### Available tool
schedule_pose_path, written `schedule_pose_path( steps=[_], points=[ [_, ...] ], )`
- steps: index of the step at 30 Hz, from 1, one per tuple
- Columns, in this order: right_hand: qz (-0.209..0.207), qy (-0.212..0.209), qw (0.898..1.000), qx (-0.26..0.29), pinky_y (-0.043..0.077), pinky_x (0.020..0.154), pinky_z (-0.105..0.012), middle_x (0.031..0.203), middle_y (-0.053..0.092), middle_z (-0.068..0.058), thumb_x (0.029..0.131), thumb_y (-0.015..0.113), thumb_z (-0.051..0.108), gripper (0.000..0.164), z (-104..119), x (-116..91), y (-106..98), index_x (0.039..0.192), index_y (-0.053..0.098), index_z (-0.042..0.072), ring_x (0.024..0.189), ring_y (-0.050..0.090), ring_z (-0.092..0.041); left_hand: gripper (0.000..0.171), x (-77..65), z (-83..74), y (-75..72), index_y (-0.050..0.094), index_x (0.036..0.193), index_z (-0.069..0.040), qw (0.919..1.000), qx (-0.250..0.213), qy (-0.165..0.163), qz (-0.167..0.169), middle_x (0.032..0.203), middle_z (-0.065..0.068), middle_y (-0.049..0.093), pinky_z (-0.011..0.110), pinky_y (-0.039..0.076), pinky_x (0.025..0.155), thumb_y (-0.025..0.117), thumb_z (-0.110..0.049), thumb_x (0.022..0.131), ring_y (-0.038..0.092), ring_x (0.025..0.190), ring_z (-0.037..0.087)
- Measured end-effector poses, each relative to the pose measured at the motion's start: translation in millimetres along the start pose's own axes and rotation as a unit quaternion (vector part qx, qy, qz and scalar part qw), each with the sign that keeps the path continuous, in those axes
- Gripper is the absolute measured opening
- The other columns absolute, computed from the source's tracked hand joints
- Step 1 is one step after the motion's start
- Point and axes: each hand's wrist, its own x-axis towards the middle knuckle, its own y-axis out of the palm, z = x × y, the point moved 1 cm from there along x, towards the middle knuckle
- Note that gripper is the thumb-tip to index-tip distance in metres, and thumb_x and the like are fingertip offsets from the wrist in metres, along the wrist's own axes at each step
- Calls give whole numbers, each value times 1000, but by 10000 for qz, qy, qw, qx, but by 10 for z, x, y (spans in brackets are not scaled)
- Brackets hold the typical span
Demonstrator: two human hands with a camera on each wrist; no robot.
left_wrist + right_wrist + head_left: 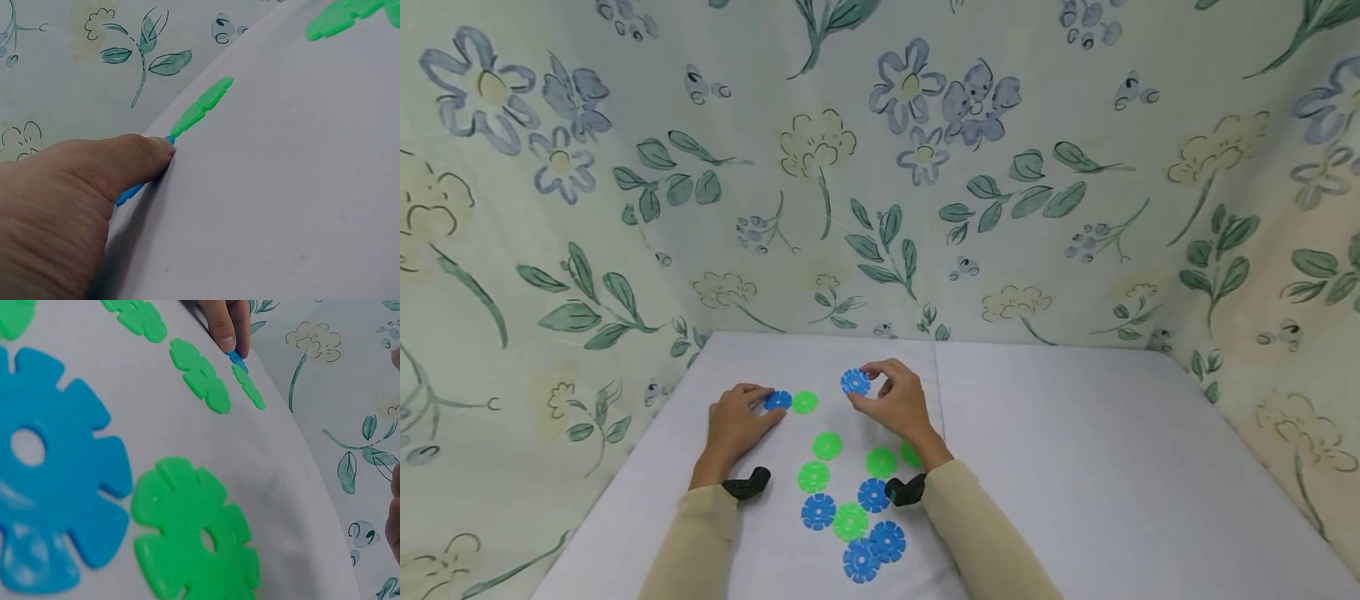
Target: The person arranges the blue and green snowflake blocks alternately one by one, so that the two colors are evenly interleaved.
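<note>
Beige sleeves (696, 546) lie nearest to us, and beyond them the hands work apart. We see the left hand (737, 427) pinch a blue disc (778, 400) low on the white cloth (1075, 450); its rim meets a green disc (806, 407), though we cannot tell whether the two are slotted together. If that pinch slackened or pressed askew, we judge that the pair could twist or part. The right hand (897, 402) grips a second blue disc (850, 387) by its edge, a little way from the green one; we would distrust so slight a hold, since thin, smooth plastic could spin out of the fingertips under an off-line push. Farther out, a half-hidden green disc (910, 454) lies by the right wrist, and a black wrist camera (904, 492) overlaps a loose blue disc (869, 502) in the head view; dragging that arm low could sweep both away. Two overlapping blue discs (887, 546) might slide apart if a sleeve brushed them.
</note>
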Motion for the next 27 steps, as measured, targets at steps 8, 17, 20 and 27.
schedule_pose_path(
  steps=[8, 17, 20, 27],
  points=[
    [-145, 379, 9991, 134, 47, 58, -24, 93, 64, 5, 75, 87, 39, 37, -26, 60, 289, 106, 73, 24, 60, 54, -11, 56, 14, 13, 15, 68, 131, -18, 10000, -8, -40, -29, 135, 13, 60, 56, 33, 99, 73, -51, 86, 53, 124, 36],
    [22, 875, 9961, 66, 47, 62, -25, 94, 65, 4, 76, 85, 43, 37, -62, 59, 374, 106, 74, 25, 64, 54, -12, 56, -2, -27, 17, 69, 130, -18, 10000, -47, -8, -71, 133, 12, 61, 55, 34, 97, 74, -51, 85, 55, 121, 35],
    [158, 1019, 9947, 34, 47, 64, -27, 94, 65, 3, 77, 84, 47, 37, -97, 75, 397, 106, 74, 26, 69, 55, -12, 55, -3, -29, 8, 69, 129, -19, 9999, -45, -21, -124, 132, 11, 62, 55, 34, 97, 75, -51, 85, 55, 120, 35],
    [463, 1406, 9890, -84, 40, 63, -31, 86, 59, 3, 76, 82, 51, 40, -143, 79, 464, 105, 74, 25, 74, 50, -17, 54, -10, -3, 26, 70, 127, -19, 9998, -40, -2, -190, 131, 11, 62, 54, 35, 96, 75, -51, 84, 56, 119, 34]
  ],
)
